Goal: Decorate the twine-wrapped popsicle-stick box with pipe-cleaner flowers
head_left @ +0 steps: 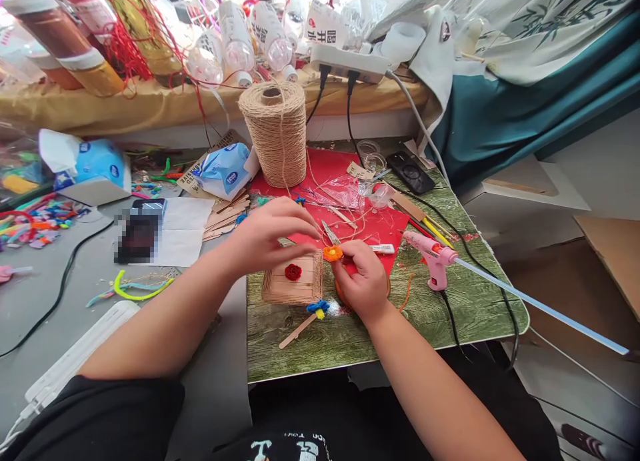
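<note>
Between the thumb and fingers of my right hand [366, 277] is a small orange flower [332, 253] with a yellowish middle. My left hand [277, 237] hovers just left of it, fingers apart and curved, with nothing visible in them. Under my left hand lies a square wooden-stick panel [285, 291] edged with twine, a dark red rose [293, 272] on it. A blue flower with a yellow centre [318, 308] and a wooden craft stick [297, 331] lie in front. Pointed metal blades [330, 233] show behind the orange flower; their handles are hidden.
A pink glue gun [431, 255] with a long glue stick rests at the right, its cord trailing off the table edge. Behind stands a big twine spool [275, 134] on red paper [320, 164]. Phones, tissue packs [223, 171] and a power strip [347, 64] are around.
</note>
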`<move>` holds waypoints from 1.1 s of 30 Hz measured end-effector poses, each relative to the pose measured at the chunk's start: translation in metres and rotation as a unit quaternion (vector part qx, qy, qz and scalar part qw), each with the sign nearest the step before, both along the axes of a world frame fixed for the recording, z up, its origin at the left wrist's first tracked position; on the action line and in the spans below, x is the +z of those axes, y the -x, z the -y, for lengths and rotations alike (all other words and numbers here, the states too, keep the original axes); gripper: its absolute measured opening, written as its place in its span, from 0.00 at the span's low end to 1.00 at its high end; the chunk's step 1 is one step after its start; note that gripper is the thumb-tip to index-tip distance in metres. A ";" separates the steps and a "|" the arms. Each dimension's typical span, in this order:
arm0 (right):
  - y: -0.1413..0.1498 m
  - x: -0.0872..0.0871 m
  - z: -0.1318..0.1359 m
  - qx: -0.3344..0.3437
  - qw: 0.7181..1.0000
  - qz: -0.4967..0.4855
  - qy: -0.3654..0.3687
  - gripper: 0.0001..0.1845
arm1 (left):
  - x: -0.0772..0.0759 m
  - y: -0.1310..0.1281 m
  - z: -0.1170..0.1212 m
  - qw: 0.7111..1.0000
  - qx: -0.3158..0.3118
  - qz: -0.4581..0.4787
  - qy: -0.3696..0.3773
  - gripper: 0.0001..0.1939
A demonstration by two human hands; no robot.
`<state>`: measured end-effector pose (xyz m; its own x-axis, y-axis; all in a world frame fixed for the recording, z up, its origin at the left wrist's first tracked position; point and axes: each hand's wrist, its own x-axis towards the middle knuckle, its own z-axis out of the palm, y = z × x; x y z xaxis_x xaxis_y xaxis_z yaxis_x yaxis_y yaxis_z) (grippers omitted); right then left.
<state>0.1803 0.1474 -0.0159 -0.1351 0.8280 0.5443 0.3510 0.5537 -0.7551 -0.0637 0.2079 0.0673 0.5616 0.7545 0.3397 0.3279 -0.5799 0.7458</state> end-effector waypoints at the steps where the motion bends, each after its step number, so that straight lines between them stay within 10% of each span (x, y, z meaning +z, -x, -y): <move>1: 0.000 0.000 0.000 0.002 1.000 0.002 -0.001 0.06 | 0.005 -0.006 0.005 0.999 -0.036 -0.024 0.000 0.12; 11: 0.000 0.009 0.001 0.040 0.998 0.002 -0.040 0.12 | -0.003 -0.027 0.019 0.983 -0.065 -0.105 -0.134 0.09; 33: -0.003 0.004 0.003 0.025 0.996 0.004 -0.082 0.17 | 0.000 -0.023 0.018 0.990 -0.070 -0.075 -0.101 0.09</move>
